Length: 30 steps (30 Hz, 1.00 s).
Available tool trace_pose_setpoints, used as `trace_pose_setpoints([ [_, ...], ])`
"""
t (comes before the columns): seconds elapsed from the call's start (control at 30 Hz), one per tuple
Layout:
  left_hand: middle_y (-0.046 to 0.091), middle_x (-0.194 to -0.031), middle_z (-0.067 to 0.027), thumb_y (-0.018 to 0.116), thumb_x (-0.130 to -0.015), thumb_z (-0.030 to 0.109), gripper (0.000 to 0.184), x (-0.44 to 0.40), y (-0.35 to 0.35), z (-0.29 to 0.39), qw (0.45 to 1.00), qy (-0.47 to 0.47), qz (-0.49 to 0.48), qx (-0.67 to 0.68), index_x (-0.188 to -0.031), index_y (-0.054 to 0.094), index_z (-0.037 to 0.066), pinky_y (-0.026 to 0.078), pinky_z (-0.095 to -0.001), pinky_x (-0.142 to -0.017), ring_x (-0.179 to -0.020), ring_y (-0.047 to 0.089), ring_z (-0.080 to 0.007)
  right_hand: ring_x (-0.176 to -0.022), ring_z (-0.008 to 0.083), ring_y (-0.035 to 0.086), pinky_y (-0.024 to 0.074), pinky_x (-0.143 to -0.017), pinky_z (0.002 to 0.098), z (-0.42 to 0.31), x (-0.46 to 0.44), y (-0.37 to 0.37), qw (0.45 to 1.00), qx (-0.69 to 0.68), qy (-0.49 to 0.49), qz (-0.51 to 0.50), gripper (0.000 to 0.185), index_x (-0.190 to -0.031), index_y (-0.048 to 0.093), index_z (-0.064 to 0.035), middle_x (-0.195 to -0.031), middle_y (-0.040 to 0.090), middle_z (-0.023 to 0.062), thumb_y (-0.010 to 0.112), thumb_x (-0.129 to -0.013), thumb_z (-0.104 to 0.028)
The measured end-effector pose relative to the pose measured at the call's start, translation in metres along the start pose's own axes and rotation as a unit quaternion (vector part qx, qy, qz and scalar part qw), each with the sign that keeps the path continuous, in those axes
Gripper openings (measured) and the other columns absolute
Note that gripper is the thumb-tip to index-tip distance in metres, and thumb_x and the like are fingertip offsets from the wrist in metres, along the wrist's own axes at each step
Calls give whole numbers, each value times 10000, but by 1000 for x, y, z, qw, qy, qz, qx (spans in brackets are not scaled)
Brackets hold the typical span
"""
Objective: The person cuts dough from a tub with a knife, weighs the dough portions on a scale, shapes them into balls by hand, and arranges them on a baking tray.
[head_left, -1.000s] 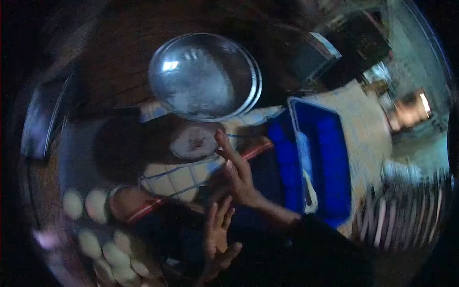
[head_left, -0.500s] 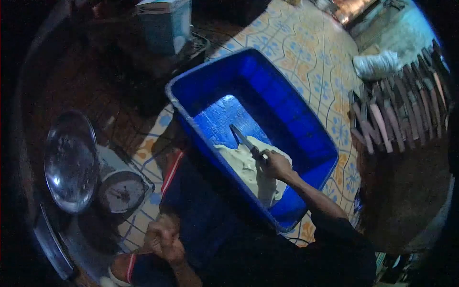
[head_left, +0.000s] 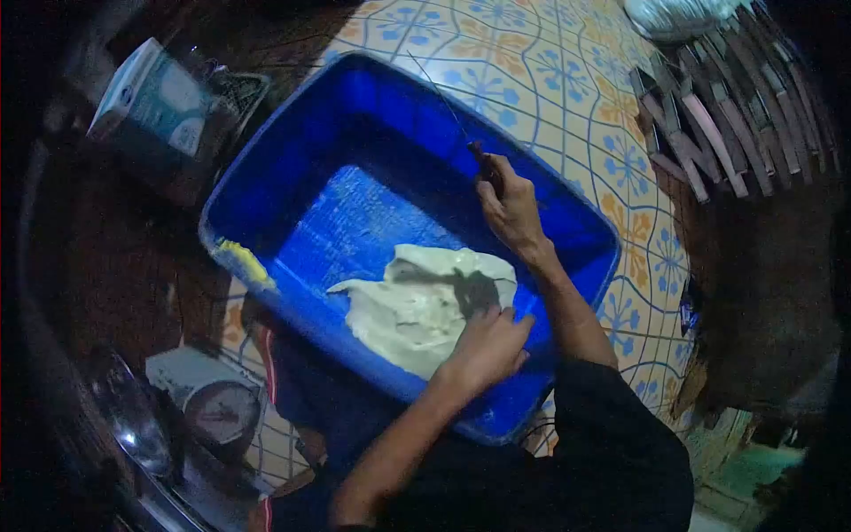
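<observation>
The right hand (head_left: 510, 199) was clamped round the handle of the knife (head_left: 477, 152), whose blade ran up and away from the left hand (head_left: 489, 348). The thin tip seemed to reach past the far rim of the tub (head_left: 346, 217), though how high it stood could not be judged. The dough (head_left: 412, 309) lay slack on the bottom, mostly to the left of the left hand and below the right. The left fingers were blurred and bent over the dough's right end; whether they were closed on it or hung just above, I could not tell.

The plainest danger was a cut: with both hands over one tub, a downward swing of the knife could have caught the left fingers. Dim light, and the shadow on the dough just ahead of the left hand, might have hidden the edge. The dough looked soft and glossy, so a one-handed pull could have stretched it, torn it or let it slip. A careless turn of the right hand could have knocked the blade against the rim. The scale (head_left: 222, 412), well to the left of the left hand, looked safe from this.
</observation>
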State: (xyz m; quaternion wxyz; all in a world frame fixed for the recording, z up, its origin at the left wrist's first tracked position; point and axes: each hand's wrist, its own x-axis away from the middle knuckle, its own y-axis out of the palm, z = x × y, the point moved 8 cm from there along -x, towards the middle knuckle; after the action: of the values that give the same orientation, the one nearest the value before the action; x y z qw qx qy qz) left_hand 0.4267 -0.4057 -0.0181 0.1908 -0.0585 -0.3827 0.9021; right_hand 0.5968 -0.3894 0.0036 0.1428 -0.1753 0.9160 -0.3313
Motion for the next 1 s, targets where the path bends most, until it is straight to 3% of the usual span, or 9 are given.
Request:
trace_pose_setpoints([
  [0.07, 582, -1135, -188, 665, -771, 236, 397, -48, 48, -28, 941, -116, -318, -15, -1103, 576, 37, 436, -407, -914, -1107, 529, -333, -848, 370, 636, 504, -742, 411, 5, -3, -11, 998, -48, -17, 37, 338, -1115, 537, 5, -917, 637, 224, 533, -779, -24],
  [0.1, 487, -1312, -169, 679, -747, 221, 437, -78, 102, -69, 985, -106, -118, -67, -1165, 575, 143, 357, -620, -918, -1213, 464, -343, -848, 370, 636, 504, -742, 411, 9, -6, -15, 998, -44, -11, 42, 338, -1115, 537, 5, -917, 637, 224, 533, -779, -24],
  [0.17, 463, -1337, -161, 626, -780, 216, 375, -79, 64, -56, 965, -100, -25, -239, -1147, 593, 142, 359, -652, -855, -1204, 479, -303, -709, 221, 633, 484, -651, 308, -7, -4, -27, 987, -44, -137, 76, 318, -1132, 541, 22, -798, 625, 145, 520, -816, -6],
  [0.3, 563, -1216, -155, 583, -800, 203, 277, -84, 82, -66, 944, -97, -50, -312, -1065, 637, 147, 387, -582, -849, -1098, 560, -265, -722, 217, 639, 492, -657, 309, -3, -1, -36, 989, -51, -120, 77, 313, -1117, 554, 22, -818, 628, 140, 530, -805, 10],
  [0.4, 670, -938, -104, 527, -818, 215, 225, -71, 80, -78, 964, -131, -186, -138, -971, 657, 113, 332, -581, -964, -917, 637, -286, -891, 336, 634, 508, -778, 396, 4, -1, -33, 992, -38, -109, 48, 374, -1119, 555, -16, -990, 632, 192, 577, -747, -52],
  [0.47, 652, -987, -102, 527, -818, 199, 269, -19, 53, -48, 939, -70, -289, -173, -1048, 645, 122, 302, -591, -993, -1007, 603, -269, -883, 336, 636, 509, -772, 394, 9, 2, -35, 993, -51, -98, 44, 364, -1107, 562, -12, -977, 634, 191, 579, -746, -45],
  [0.7, 322, -1445, -136, 580, -835, 242, 447, 103, -46, -10, 955, -120, -252, -98, -1275, 533, 173, 148, -690, -1012, -1350, 273, -303, -889, 328, 643, 513, -767, 379, -2, 5, -29, 991, -83, -98, 21, 368, -1098, 569, 4, -971, 639, 195, 610, -732, -22],
  [0.83, 455, -1327, -161, 634, -784, 182, 418, 64, -42, -9, 995, -56, -74, 20, -1195, 573, 133, 251, -553, -1042, -1293, 354, -335, -871, 344, 644, 512, -773, 387, 2, 4, -18, 994, -89, -68, -18, 352, -1083, 559, 1, -928, 649, 203, 586, -732, -14],
  [1.0, 599, -1066, -157, 591, -758, 72, 297, 0, -26, -42, 990, -116, -5, -79, -1053, 621, 47, 409, -442, -919, -1058, 546, -318, -828, 377, 634, 506, -756, 414, 14, 4, -4, 996, -52, -12, -66, 321, -1039, 559, -6, -854, 647, 218, 577, -720, -32],
])
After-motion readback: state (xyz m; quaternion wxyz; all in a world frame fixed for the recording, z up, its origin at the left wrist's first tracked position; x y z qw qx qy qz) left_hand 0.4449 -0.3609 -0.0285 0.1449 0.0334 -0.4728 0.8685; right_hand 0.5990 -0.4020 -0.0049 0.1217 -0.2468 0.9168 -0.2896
